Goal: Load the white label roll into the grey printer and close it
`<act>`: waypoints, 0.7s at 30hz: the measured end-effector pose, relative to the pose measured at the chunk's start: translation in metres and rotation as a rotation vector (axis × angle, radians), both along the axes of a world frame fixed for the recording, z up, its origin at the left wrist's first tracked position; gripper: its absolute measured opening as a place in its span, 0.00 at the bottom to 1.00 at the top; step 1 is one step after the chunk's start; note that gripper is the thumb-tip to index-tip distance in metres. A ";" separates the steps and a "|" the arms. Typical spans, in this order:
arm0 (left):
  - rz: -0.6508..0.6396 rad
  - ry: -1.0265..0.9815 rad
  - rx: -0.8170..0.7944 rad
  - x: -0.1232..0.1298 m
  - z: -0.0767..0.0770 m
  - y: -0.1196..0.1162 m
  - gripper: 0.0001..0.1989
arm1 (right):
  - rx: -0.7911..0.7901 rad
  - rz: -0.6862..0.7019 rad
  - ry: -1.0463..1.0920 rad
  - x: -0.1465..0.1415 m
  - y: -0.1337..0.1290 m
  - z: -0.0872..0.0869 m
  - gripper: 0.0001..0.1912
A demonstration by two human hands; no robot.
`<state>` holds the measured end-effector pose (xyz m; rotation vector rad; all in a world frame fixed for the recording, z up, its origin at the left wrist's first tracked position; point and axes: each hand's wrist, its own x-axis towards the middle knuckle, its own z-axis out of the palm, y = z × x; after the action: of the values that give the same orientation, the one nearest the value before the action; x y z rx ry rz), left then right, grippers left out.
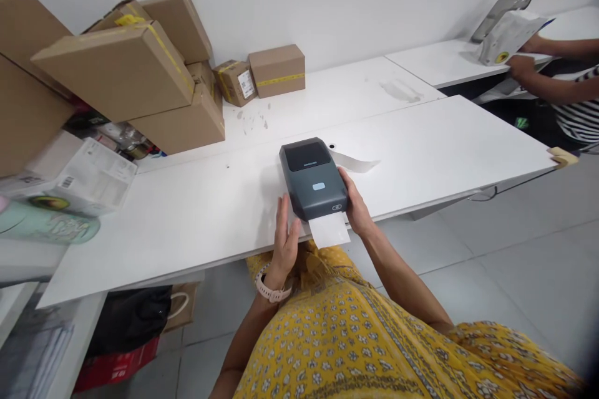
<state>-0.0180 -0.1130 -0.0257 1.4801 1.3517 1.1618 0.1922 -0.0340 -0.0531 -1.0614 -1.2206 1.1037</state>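
A dark grey label printer [314, 181] sits on the white table near its front edge. White label paper [329, 230] sticks out of its near end and hangs past the edge. Behind its right side, a small roll with a loose white strip [358, 164] lies on the table. My right hand [356, 202] rests against the printer's right side, fingers partly hidden behind it. By the printer's near left corner is my left hand [286, 237], open, fingers extended and holding nothing.
Cardboard boxes [173, 118] are stacked at the back left, with two smaller boxes [277, 72] beside them. A green bottle [51, 222] lies at the far left. At the right, another person's hands [521, 65] hold a white pouch [510, 37] near a clear bottle.
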 end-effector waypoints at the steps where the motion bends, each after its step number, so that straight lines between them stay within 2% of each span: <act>1: -0.021 -0.009 0.002 0.001 0.000 0.003 0.34 | 0.002 -0.006 0.004 -0.001 -0.001 -0.001 0.35; 8: 0.023 -0.189 0.040 0.008 -0.002 0.012 0.36 | 0.010 -0.018 0.000 -0.001 -0.001 0.010 0.34; 12: 0.041 -0.192 0.119 0.002 0.010 0.024 0.36 | 0.065 -0.002 -0.054 0.004 0.007 0.024 0.34; 14: 0.042 -0.180 0.187 -0.003 0.021 0.039 0.35 | 0.135 -0.024 -0.142 0.004 0.017 0.040 0.37; 17: 0.045 -0.246 0.263 -0.009 0.035 0.069 0.35 | 0.321 -0.102 -0.298 -0.002 0.046 0.075 0.42; 19: 0.109 -0.301 0.209 -0.009 0.036 0.087 0.34 | 0.466 -0.150 -0.378 -0.011 0.072 0.102 0.42; 21: 0.176 -0.314 0.069 -0.005 0.028 0.101 0.36 | 0.579 -0.170 -0.439 -0.022 0.101 0.127 0.41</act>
<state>-0.0228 -0.0120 0.0025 1.1815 1.2504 1.4970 0.1698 0.0666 0.0736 -0.9476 -1.6313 0.3435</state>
